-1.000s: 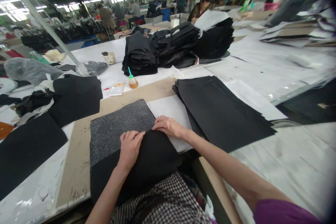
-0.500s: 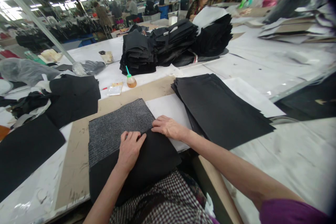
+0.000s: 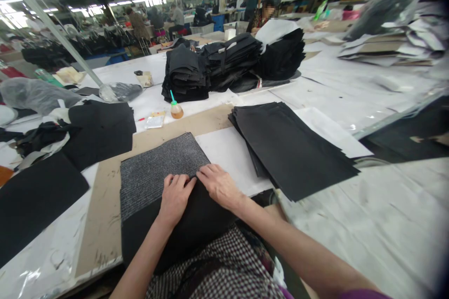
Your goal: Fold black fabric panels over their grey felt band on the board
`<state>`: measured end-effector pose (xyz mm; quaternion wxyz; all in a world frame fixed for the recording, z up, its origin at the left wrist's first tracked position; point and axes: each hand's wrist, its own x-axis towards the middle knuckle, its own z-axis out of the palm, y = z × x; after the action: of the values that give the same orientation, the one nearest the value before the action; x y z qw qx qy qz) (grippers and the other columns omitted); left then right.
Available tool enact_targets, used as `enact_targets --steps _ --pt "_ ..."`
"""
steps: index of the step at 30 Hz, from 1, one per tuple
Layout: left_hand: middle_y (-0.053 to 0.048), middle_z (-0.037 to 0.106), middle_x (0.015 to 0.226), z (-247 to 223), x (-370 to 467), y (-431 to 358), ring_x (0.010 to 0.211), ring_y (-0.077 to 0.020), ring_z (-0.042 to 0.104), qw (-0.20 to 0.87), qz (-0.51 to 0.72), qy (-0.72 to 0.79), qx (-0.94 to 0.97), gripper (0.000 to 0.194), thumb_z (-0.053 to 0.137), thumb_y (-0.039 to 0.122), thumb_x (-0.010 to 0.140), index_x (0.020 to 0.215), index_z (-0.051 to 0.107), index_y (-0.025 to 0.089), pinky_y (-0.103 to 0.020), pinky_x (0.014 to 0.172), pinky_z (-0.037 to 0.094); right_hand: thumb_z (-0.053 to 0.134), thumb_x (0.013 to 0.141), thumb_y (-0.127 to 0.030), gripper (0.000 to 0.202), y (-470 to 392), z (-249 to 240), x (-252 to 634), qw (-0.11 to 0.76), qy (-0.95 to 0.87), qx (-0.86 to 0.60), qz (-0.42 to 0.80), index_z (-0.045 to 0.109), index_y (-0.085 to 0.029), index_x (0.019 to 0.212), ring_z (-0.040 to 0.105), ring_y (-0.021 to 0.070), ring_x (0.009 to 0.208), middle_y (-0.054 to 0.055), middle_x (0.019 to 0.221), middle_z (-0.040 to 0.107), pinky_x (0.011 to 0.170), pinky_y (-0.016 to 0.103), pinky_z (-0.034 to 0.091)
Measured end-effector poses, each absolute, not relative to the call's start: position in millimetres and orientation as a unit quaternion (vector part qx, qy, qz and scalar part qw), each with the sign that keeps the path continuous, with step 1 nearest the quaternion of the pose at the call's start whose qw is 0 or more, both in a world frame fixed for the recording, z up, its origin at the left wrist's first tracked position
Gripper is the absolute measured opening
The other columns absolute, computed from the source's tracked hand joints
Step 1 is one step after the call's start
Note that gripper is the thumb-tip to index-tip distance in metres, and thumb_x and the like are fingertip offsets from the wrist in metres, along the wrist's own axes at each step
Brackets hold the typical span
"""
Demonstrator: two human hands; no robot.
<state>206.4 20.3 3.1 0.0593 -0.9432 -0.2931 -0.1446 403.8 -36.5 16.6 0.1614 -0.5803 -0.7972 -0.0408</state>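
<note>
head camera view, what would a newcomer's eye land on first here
Probably the left hand and right hand, close together in the lower middle, fingertips where a black piece meets a speckled grey piece. Next, likely the broad stack of black sheets to their right. Beyond the grey piece, a small amber bottle with a turquoise spout stands out before dark bundles.
</note>
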Motion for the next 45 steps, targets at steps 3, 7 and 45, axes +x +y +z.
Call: enact_targets --steps 3,7,45 --pt "-0.006 0.062 0.104 1 198 23 0.097 -0.0214 0.056 0.028 -0.157 -0.298 -0.941 0.032 0.047 0.018 0.1 0.129 0.059 0.025 -0.045 0.096 0.038 0.045 0.097 -0.012 0.026 -44 5 383 0.169 -0.785 -0.596 -0.021 0.061 -0.014 0.118 0.049 0.0224 0.098 0.008 0.102 0.058 0.087 0.035 0.044" --pt "-0.006 0.062 0.104 1 169 28 0.099 -0.02 0.056 -0.024 -0.177 -0.312 -0.933 0.027 0.046 0.023 0.102 0.123 0.062 0.023 -0.04 0.093 0.04 0.047 0.097 -0.012 0.037 -47 2 382 0.157 -0.788 -0.595 -0.027 0.055 -0.017 0.132 0.049 0.0236 0.097 0.008 0.104 0.059 0.088 0.037 0.043" --pt "-0.008 0.06 0.11 23 50 17 0.096 -0.0212 0.051 0.051 -0.051 -0.289 -0.955 0.042 0.044 0.013 0.098 0.138 0.052 0.023 -0.041 0.095 0.037 0.052 0.096 -0.015 0.032 -31 17 287 0.158 -0.858 -0.489 -0.011 0.057 -0.017 0.127 0.048 0.0252 0.112 0.012 0.12 0.057 0.097 0.041 0.043"
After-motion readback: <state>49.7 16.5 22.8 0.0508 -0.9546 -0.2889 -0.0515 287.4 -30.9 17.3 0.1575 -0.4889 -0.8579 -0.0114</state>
